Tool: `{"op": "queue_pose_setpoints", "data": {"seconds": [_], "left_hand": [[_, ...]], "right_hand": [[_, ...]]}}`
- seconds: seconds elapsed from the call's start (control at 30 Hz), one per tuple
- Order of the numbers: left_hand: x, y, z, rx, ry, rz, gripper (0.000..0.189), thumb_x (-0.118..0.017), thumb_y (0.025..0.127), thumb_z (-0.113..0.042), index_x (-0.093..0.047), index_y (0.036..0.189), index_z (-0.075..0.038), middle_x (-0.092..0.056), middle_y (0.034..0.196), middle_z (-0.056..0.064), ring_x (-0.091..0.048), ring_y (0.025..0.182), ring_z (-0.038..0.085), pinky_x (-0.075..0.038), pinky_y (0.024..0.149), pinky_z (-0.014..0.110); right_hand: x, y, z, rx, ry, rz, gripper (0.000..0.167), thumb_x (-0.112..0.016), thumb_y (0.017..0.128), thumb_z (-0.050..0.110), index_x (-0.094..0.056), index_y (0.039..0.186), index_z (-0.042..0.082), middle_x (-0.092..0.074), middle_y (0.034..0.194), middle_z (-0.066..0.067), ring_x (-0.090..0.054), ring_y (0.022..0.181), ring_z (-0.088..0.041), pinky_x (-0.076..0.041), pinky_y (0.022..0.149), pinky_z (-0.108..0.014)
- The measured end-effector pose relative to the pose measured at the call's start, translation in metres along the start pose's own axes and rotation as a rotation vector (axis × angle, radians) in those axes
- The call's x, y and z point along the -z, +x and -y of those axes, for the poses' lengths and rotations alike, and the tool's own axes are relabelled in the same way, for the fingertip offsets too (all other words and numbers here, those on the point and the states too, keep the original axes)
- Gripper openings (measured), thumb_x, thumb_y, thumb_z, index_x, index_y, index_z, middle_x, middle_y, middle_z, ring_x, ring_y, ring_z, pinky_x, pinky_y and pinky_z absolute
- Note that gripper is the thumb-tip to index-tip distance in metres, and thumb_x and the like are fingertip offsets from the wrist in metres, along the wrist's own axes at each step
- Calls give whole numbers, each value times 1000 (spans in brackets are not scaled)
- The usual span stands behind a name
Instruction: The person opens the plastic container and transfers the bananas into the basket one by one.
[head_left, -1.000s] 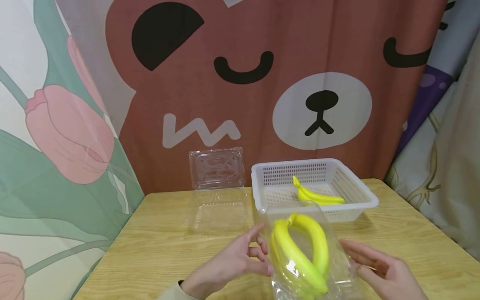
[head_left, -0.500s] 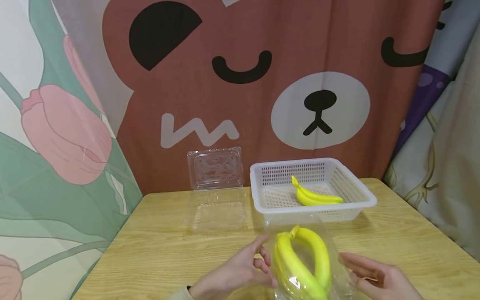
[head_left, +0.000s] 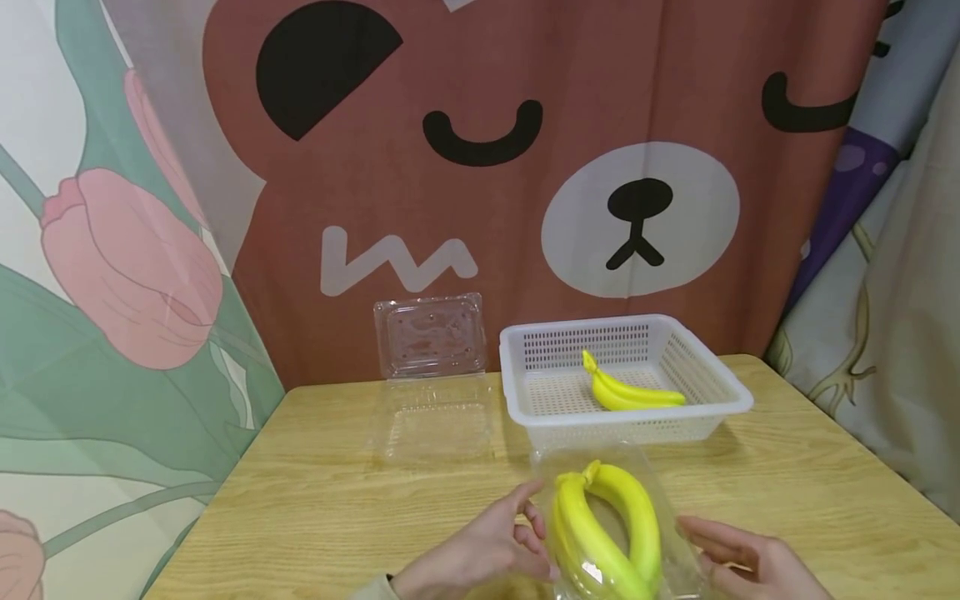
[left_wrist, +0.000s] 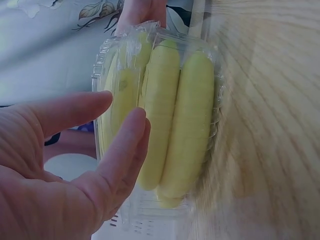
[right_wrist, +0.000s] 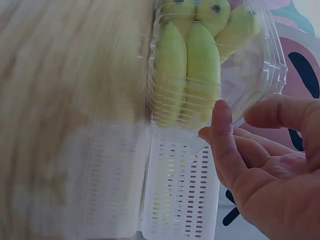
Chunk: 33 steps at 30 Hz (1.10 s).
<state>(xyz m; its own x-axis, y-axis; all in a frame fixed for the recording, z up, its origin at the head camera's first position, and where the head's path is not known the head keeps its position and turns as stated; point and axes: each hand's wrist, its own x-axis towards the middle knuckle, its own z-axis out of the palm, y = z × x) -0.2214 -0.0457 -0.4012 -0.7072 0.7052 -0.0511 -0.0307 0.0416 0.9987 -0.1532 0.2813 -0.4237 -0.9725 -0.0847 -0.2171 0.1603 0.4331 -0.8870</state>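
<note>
A clear plastic clamshell box (head_left: 678, 567) with yellow bananas (head_left: 645, 517) inside sits low over the front of the table, its lid down over them. On its left side my left hand (head_left: 487, 542) holds the edge, thumb higher and fingers lower, as the left wrist view shows at the left hand (left_wrist: 95, 170). Opposite, my right hand (head_left: 750, 558) pinches the right edge between thumb and fingers. In the right wrist view the right hand (right_wrist: 265, 160) is at a corner of the box, banana tips (right_wrist: 200, 75) showing through the ribbed wall.
Behind the box stands a white perforated basket (head_left: 525, 425) with another bunch of bananas (head_left: 637, 393) in it. An opened clear clamshell box (head_left: 431, 342) stands left of the basket on the wooden table (head_left: 322, 500). A printed bear curtain (head_left: 390, 200) hangs behind.
The box with bananas has come down and toward me, held between both hands, and has levelled. The basket and the opened box have stayed put.
</note>
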Motion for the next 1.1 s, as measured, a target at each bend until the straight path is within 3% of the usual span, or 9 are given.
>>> {"op": "queue_pose_setpoints", "data": {"seconds": [0.2, 0.4, 0.53, 0.63, 0.77, 0.9, 0.97, 1.03, 1.1], "left_hand": [[-2, 1, 0, 13, 26, -7, 101, -74, 73, 9, -16, 155, 1, -51, 97, 3, -63, 75, 13, -48, 67, 19], [-1, -1, -1, 16, 29, 2, 98, -73, 74, 8, -19, 155, -3, -50, 98, 4, -61, 76, 12, -49, 68, 20], [2, -3, -3, 12, 6, -5, 88, -69, 77, 12, -26, 152, -5, -50, 102, 8, -63, 82, 16, -56, 77, 30], [5, -2, -5, -9, 52, -48, 79, -68, 83, 7, -27, 150, -3, -49, 105, 13, -65, 84, 23, -58, 76, 35], [11, -1, -7, -26, 313, -136, 78, -71, 87, -12, -29, 151, -5, -47, 119, 13, -61, 92, 20, -55, 70, 29], [12, 1, -3, -16, 555, -174, 84, -74, 83, -20, -30, 153, -8, -38, 147, 12, -54, 116, 26, -53, 83, 35], [12, 2, 0, -12, 612, -166, 89, -75, 81, -22, -28, 155, -10, -29, 156, 12, -44, 131, 31, -47, 98, 45], [11, 3, 3, -26, 650, -147, 95, -77, 79, -24, -23, 157, -12, -20, 161, 10, -33, 140, 32, -36, 107, 53], [10, 4, 7, -36, 672, -125, 102, -78, 78, -28, -18, 159, -14, -13, 163, 7, -22, 145, 30, -25, 112, 55]], "right_hand": [[8, 2, -13, 82, 46, 111, 57, -60, 97, 14, -39, 141, -16, -44, 139, -37, -57, 117, -36, -56, 83, -34], [11, 1, -15, 99, 46, 150, 55, -57, 98, 12, -37, 141, -17, -42, 139, -38, -56, 116, -33, -56, 83, -33], [8, 0, -8, 62, 1, 114, 57, -57, 98, 14, -37, 142, -15, -53, 129, -33, -60, 105, -30, -57, 79, -37], [3, -4, -1, 68, -157, -8, 58, -60, 98, 22, -42, 144, -8, -59, 125, -22, -62, 100, -28, -57, 76, -36], [-11, -12, 5, 209, -472, -215, 57, -64, 95, 38, -52, 143, 10, -55, 138, -16, -56, 116, -30, -54, 83, -46], [-24, -12, 1, 371, -616, -220, 62, -65, 91, 47, -52, 144, 17, -45, 148, -12, -43, 127, -38, -44, 86, -65], [-31, -7, -6, 532, -685, -235, 66, -72, 86, 43, -52, 143, 16, -45, 149, -7, -33, 137, -29, -39, 102, -55], [-36, -4, -12, 664, -770, -270, 73, -74, 83, 42, -47, 147, 21, -36, 155, 3, -18, 145, -14, -24, 114, -35], [-42, -2, -15, 769, -811, -320, 78, -77, 81, 39, -43, 149, 24, -27, 158, 13, -4, 143, 5, -6, 111, -12]]}}
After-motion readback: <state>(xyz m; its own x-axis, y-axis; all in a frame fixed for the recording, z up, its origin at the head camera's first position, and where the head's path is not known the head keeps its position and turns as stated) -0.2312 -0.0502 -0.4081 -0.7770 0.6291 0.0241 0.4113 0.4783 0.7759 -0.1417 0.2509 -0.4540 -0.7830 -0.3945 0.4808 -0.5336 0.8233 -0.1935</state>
